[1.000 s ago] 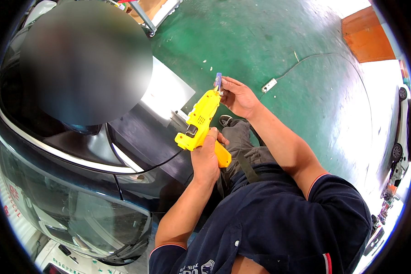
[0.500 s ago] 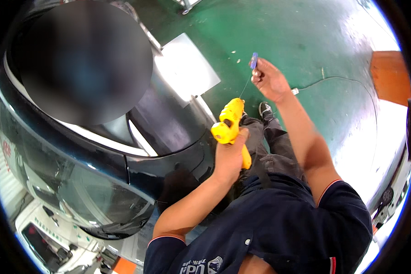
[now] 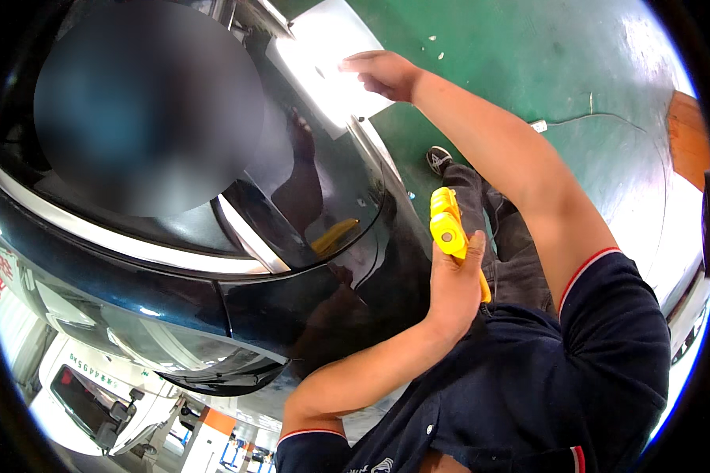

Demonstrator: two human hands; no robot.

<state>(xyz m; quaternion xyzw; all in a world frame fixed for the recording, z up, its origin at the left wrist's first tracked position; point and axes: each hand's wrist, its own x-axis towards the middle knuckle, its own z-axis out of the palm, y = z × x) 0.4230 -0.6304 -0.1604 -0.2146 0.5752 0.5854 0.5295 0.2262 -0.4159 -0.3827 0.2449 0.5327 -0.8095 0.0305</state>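
Note:
My left hand is wrapped round the grip of a yellow pistol-shaped tool, held upright in front of my thighs. My right hand is stretched far forward, beside a brightly lit white panel next to the car. Its fingers are drawn together and point left. Glare washes out the fingertips, so I cannot make out what sits between them. No thread shows clearly between tool and hand. To my left is the glossy dark car, its side panel mirroring my arm and the yellow tool.
A bright metal trim strip runs along the car. A blurred disc covers the upper left. On the green floor a thin cable with a white connector reaches toward an orange block. A white vehicle stands at lower left.
My right hand has swung forward and left to the white panel; the small blue-purple piece it pinched no longer shows. The yellow tool has shifted right and slightly nearer me.

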